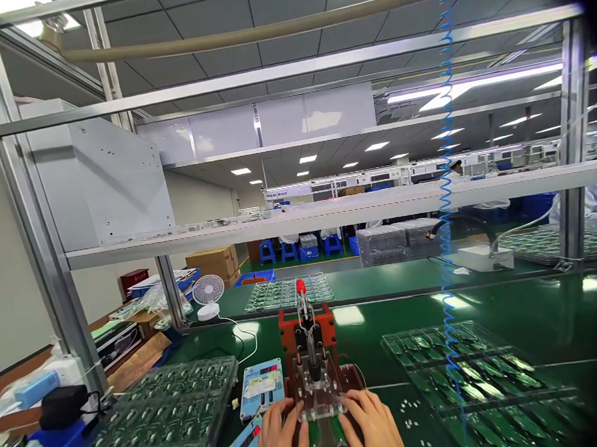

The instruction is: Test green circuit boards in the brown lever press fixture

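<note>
My left hand (282, 432) and my right hand (370, 423) sit at the bottom middle, with their fingers gripping opposite edges of a clear acrylic plate (318, 399). The plate belongs to a red-framed test fixture (308, 330), whose toggle clamp has a red handle knob (300, 287) pointing up and away from me. A blue meter with a red LED display (261, 389) lies just left of the fixture, and a second one (243, 445) sits beside my left hand. Trays of green circuit boards lie on both sides: left (158, 411), right (481, 380).
A blue coiled air hose (448, 242) hangs in front of the right side. Small white parts (409, 418) lie on the green bench mat. Behind are another board tray (288, 293), a white desk fan (208, 289), an aluminium shelf (328, 215), and a distant person (454, 170).
</note>
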